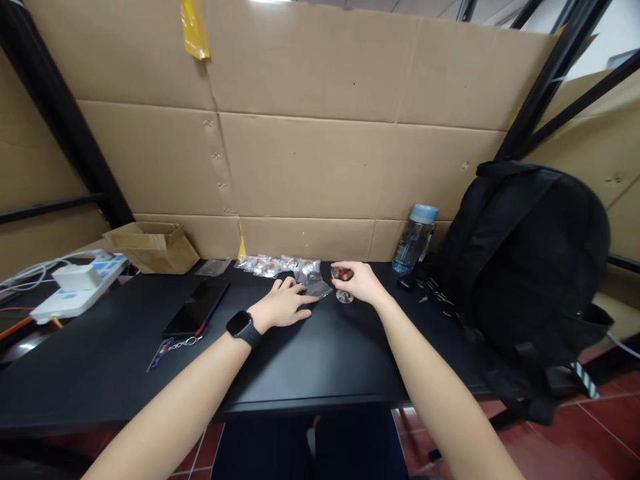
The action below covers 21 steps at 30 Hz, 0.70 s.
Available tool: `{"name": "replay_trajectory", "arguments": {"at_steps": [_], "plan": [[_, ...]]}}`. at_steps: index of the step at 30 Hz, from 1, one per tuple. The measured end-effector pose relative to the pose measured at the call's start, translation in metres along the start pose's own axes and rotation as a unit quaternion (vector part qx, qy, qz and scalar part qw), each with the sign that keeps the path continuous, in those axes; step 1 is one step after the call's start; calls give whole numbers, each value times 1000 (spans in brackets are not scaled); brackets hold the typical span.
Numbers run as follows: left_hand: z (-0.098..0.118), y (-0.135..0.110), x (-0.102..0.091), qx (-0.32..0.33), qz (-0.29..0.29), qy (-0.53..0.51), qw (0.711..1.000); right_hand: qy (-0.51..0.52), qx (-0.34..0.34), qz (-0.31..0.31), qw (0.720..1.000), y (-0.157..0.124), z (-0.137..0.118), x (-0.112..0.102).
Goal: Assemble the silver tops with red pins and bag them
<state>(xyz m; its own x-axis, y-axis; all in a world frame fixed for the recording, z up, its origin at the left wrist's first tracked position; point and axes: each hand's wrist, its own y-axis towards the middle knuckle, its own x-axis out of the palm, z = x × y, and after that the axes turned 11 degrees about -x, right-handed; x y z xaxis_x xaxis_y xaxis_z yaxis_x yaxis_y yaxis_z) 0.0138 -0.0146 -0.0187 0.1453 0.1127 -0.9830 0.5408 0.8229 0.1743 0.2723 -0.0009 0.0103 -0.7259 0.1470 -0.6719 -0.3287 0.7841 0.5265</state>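
My left hand, with a dark watch on the wrist, lies on the black tabletop with its fingers apart. Its fingertips reach the near edge of a clear plastic bag; whether they press on it I cannot tell. To the right, my right hand pinches a small red and silver piece between thumb and fingers, which partly cover it. Just below that piece, a shiny round disc rests on the table. Behind my left hand lies a row of clear packets with silver and red pieces inside.
On the left are a phone with a keyring strap, a paper box and a white power strip. A water bottle and a black backpack stand on the right. A cardboard wall closes the back.
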Motion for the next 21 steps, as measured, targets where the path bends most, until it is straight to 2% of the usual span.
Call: {"name": "replay_trajectory", "arguments": {"at_steps": [3,8,16,21], "plan": [[1,-4,-1,8,12,3,1000,-33,-22,-104,994,-4,-4,-1],[-2,0,6,30,15,1,999,-112,-29,-172,978,-7,-14,3],[1,1,2,51,-59,-57,995,-163,-45,-238,956,-7,-18,5],[2,0,-4,49,-81,-67,993,-147,-87,-212,962,-7,-19,9]]}}
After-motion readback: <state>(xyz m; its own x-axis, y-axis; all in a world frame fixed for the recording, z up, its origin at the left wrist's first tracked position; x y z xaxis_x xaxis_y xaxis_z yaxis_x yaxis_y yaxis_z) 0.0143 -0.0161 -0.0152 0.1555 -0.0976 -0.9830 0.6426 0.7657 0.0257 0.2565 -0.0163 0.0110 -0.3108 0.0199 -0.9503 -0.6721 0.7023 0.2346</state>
